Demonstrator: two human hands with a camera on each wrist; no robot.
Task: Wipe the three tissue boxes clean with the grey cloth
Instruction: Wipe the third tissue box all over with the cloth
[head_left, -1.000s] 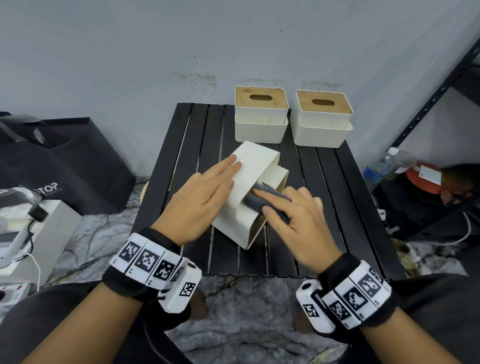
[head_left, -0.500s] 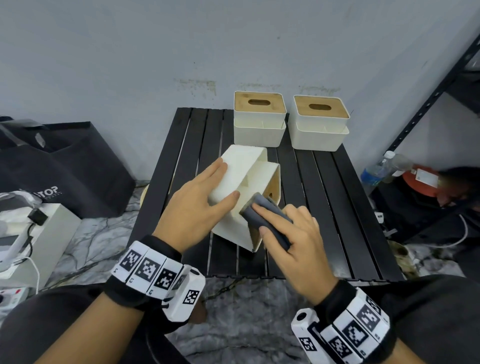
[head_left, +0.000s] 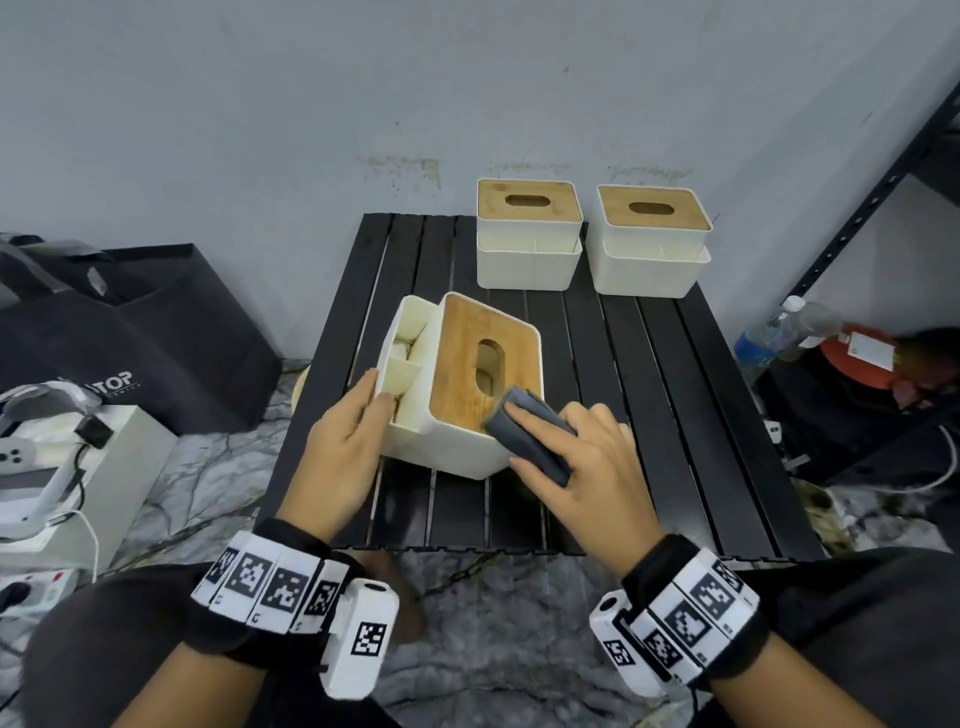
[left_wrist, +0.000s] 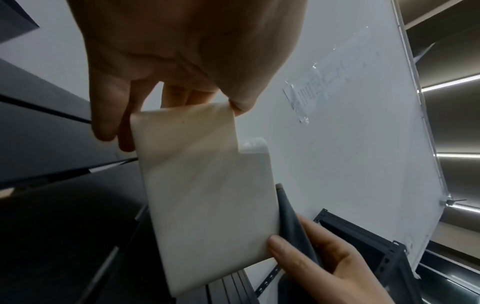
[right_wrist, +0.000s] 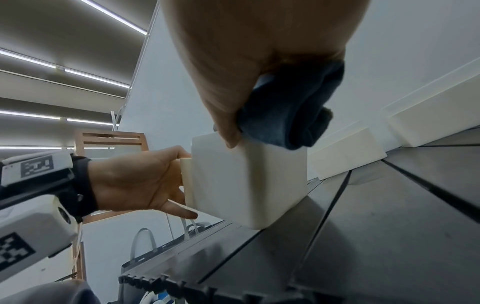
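Note:
A cream tissue box (head_left: 447, 452) with a wooden slotted lid (head_left: 467, 358) stands upright on the black slatted table (head_left: 649, 415), slightly tilted. My left hand (head_left: 358, 415) grips its left side compartment, thumb on the rim; the left wrist view shows the box wall (left_wrist: 207, 195) pinched between thumb and fingers. My right hand (head_left: 576, 457) holds the folded grey cloth (head_left: 535, 436) and presses it on the lid's near right corner; the cloth (right_wrist: 288, 115) shows in the right wrist view. Two more tissue boxes (head_left: 527, 234) (head_left: 652, 241) stand at the table's back.
A black bag (head_left: 130, 332) and white devices with cables (head_left: 47, 467) lie on the floor at left. A metal shelf frame (head_left: 883, 171), a water bottle (head_left: 774, 332) and a red item (head_left: 857, 358) are at right. The wall is close behind the table.
The box was turned from lying on its side to upright, lid now facing up. My left hand shifted to its left compartment; the cloth moved from the side wall onto the lid's corner.

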